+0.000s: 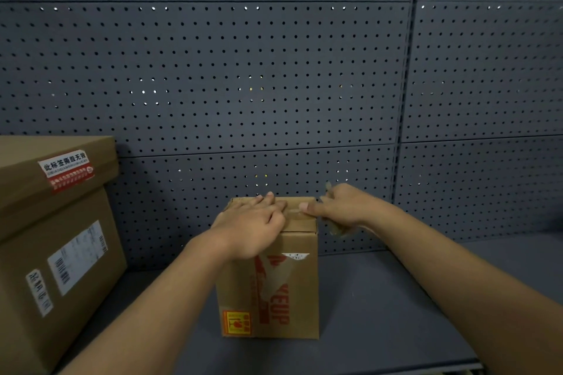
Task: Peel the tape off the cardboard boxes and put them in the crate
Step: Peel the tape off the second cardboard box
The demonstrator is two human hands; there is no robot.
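A small upright cardboard box (292, 289) with red print stands on the dark shelf in the lower middle. My left hand (253, 227) lies flat on its top, fingers straight, pressing it down. My right hand (338, 207) is at the top right corner of the box, its fingers curled round a strip of clear tape (336, 230) that hangs crumpled below the hand and runs back onto the box top. No crate is in view.
A larger cardboard box (58, 240) with white labels and a red and white sticker stands at the left. A dark pegboard wall (274, 85) rises right behind the boxes. The dark shelf surface (380, 313) stretches to the right, with its front edge at the bottom.
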